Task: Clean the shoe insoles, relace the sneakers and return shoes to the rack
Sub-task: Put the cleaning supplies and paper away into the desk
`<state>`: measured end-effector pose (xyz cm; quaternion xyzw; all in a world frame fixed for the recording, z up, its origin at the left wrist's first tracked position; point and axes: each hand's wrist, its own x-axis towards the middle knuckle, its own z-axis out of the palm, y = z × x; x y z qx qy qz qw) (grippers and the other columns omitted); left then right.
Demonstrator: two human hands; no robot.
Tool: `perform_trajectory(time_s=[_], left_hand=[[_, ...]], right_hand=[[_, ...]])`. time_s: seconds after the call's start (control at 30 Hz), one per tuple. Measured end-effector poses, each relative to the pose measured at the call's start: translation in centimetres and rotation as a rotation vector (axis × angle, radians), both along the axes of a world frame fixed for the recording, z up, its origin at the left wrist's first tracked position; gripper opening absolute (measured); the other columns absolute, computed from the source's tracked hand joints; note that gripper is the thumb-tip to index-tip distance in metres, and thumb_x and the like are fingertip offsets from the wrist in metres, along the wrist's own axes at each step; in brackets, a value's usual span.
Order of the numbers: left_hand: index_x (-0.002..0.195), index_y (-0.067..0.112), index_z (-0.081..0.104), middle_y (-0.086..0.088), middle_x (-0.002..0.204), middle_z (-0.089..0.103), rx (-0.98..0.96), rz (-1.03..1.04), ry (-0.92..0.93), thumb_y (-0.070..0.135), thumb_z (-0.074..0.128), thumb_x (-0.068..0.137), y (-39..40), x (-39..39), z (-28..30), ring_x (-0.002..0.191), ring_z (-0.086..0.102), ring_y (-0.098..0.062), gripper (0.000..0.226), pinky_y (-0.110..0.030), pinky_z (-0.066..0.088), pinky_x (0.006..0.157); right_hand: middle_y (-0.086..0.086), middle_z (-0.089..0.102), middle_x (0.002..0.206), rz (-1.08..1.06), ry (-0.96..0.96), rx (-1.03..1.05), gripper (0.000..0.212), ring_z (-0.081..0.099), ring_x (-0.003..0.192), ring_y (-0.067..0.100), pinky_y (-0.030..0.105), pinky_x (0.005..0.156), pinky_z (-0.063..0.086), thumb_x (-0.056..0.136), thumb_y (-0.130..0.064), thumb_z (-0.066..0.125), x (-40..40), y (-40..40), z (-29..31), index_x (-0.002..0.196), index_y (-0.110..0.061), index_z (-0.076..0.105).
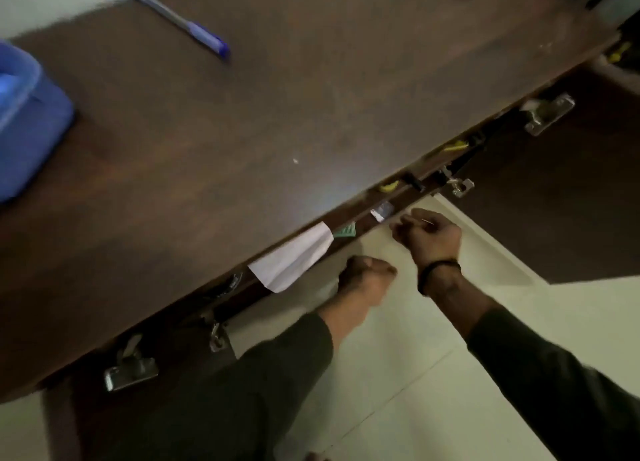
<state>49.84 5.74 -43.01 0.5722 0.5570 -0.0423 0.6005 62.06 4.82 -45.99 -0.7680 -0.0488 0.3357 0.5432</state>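
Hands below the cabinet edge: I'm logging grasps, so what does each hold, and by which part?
Left hand is curled, nothing visible in it. Right hand is curled too; a thin pale sliver shows at its fingers, too blurred to identify.

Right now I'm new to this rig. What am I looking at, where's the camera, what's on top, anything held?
There is no machine here: a person works with two bare hands, and the single picture comes from a camera worn on the head, looking forward and down. The image is blurred, so small details are uncertain.

The big dark slab is the top of a wooden cabinet. On it lie a blue pen and, at the left edge, a blue tub. Below the front edge, doors stand open, with metal hinges showing. A white paper sticks out from under the top.

The left hand and right hand are both curled, just below the edge. The right one has a wristband and may be pinching something thin; I cannot tell. No shoes are visible.
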Motion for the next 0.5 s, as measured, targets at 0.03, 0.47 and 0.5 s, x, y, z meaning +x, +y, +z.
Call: perform_trajectory(time_s=[0.03,0.47,0.5], left_hand=[[0.122,0.016,0.069,-0.008,0.123,0.07,0.067,-0.056,-0.002,0.031,0.067,0.094,0.1,-0.3,1.4,0.111,0.067,-0.027,0.032,-0.029,0.051,0.083],[0.105,0.014,0.067,-0.012,0.105,0.07,1.1,-0.138,0.414,0.069,0.048,0.093,14.5,-5.8,26.7,0.101,0.066,-0.035,0.06,-0.04,0.051,0.083],[0.105,0.012,0.065,-0.014,0.105,0.069,1.123,-0.082,0.499,0.069,0.046,0.094,16.5,-7.1,26.9,0.101,0.065,-0.036,0.062,-0.041,0.051,0.083]], right_hand=[[0.01,0.075,0.094,0.024,-0.168,0.021,0.013,0.075,0.074,0.02,0.035,0.069,0.062,0.093,-0.003,0.065,-0.5,-0.6,2.0,0.098,-0.014,0.07],[0.001,0.059,0.095,0.266,-1.318,0.138,0.018,0.05,0.088,0.017,0.027,0.074,0.041,0.089,-0.036,0.061,3.4,10.5,24.9,0.099,-0.021,0.06],[0.004,0.058,0.109,0.311,-1.31,0.054,0.03,0.05,0.101,0.021,0.033,0.085,0.044,0.087,-0.041,0.062,4.2,12.8,25.5,0.11,-0.023,0.059]])
